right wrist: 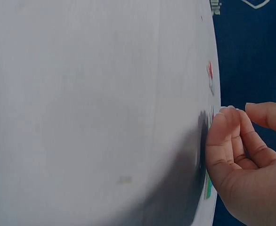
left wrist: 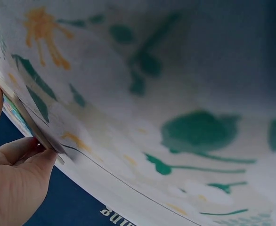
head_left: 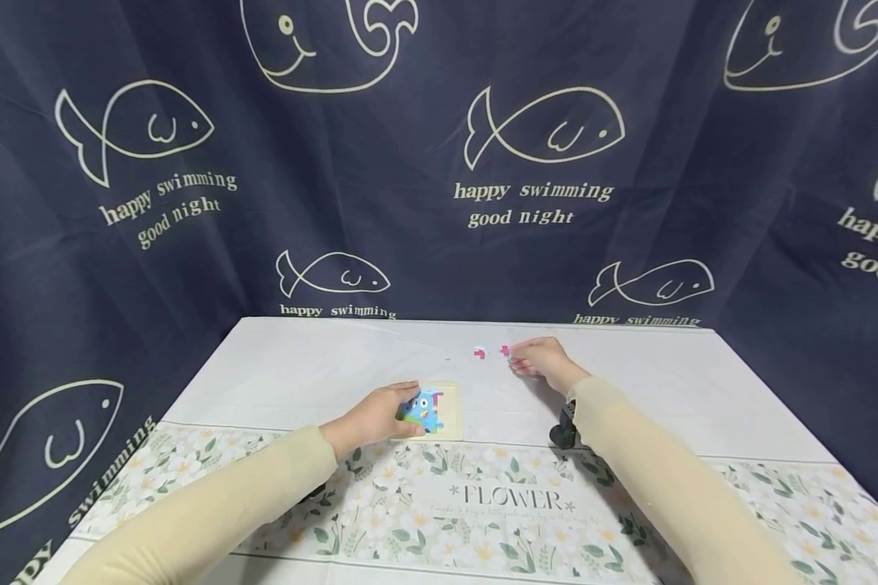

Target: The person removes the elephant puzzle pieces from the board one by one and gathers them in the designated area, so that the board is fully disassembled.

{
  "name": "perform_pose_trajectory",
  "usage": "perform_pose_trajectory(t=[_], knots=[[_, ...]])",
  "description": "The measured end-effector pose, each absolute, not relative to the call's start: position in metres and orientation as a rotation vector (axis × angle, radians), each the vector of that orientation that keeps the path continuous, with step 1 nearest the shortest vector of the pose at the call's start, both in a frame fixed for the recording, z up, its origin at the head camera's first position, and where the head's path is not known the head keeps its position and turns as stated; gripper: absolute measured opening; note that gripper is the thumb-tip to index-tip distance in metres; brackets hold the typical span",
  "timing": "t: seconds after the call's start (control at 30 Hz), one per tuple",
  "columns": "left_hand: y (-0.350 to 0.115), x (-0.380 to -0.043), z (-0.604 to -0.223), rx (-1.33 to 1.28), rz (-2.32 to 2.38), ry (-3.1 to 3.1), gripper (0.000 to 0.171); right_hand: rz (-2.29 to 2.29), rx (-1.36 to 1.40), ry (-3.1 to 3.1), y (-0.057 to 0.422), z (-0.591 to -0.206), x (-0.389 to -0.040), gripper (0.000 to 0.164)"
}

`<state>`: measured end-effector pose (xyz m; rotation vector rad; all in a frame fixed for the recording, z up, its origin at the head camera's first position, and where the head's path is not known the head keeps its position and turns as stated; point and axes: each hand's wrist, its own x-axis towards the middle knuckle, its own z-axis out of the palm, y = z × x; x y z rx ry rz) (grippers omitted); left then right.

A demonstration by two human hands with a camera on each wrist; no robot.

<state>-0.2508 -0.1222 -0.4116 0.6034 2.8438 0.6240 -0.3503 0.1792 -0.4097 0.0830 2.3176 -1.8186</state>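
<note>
A small cream puzzle board [head_left: 449,429] lies on the table, its left part filled with a blue cartoon creature [head_left: 423,410] and its right part bare. My left hand [head_left: 376,414] grips the board at its left side, fingers at the far edge and thumb near the close edge. In the left wrist view, that hand [left wrist: 22,176] holds the board's edge. Farther back, my right hand [head_left: 545,360] is beside a pink-and-white puzzle piece [head_left: 505,351]. In the right wrist view, the bent fingers [right wrist: 220,136] are low over the pieces, thumb apart from them; the fingertips' contact is partly hidden.
Another pink piece [head_left: 480,353] lies left of the right hand, and a tiny dark speck [head_left: 448,358] farther left. A green-edged piece [right wrist: 208,187] shows beneath the right hand. The white table cover [head_left: 300,366] has a flowered band, and a dark blue curtain [head_left: 424,203] hangs behind.
</note>
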Motion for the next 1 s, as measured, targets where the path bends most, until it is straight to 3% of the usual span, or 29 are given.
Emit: perform_pose_trajectory(t=[0.3,1.0], knots=[[-0.123,-0.249,-0.411,0.579,0.663,2.856,0.081,-1.864,-0.037,2.201,0.160,-0.410,-0.345,0.028],[-0.125,-0.250,-0.407,0.597,0.673,2.821,0.081,-1.793,0.052,2.135,0.118,-0.395,-0.324,0.028]])
